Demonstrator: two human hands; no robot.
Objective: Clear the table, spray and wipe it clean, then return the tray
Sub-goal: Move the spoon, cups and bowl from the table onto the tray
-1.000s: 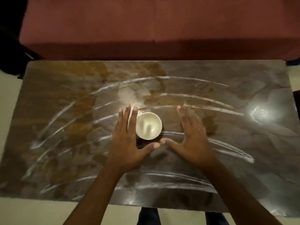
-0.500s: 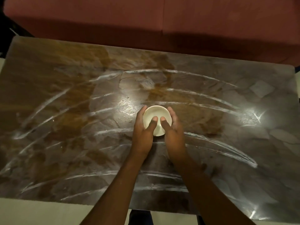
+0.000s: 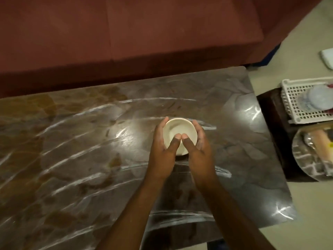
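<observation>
- Gripping the bowl (image 3: pixel 177 131) from both sides, the left hand (image 3: pixel 162 156) and right hand (image 3: pixel 201 157) meet over the right half of the table (image 3: pixel 86 150).
- Each hand's fingers curl round the bowl's outer wall, left fingers on the left side, right fingers on the right.
- Both thumbs hook over the near rim and lie inside the bowl, their tips side by side and all but touching.
- The bowl is small, round and cream-white, and nothing shows inside it.
- A dark shadow sits under its near edge. Whether it rests on the table or is lifted just off it cannot be told.
- The tabletop is dark, glossy stone with brown patches towards its left end.
- Long pale streaks (image 3: pixel 79 186) arc across most of the surface, and bright glints of light show near the bowl and at the right-hand corners.
- A red-brown sofa (image 3: pixel 126 33) runs along the far edge of the table.
- To the right, apart from the table, stands a low dark stand (image 3: pixel 270 134) on the pale floor (image 3: pixel 302 44).
- On the stand's far part sits a white slotted basket (image 3: pixel 292 105) holding a pale round item (image 3: pixel 319 98).
- Just in front of the basket lies a round, shiny tray (image 3: pixel 304 159) with a tan, wrapped-looking object (image 3: pixel 322 141) on it, too blurred to name.
- A white cloth (image 3: pixel 328 57) lies on the floor at the right edge.
</observation>
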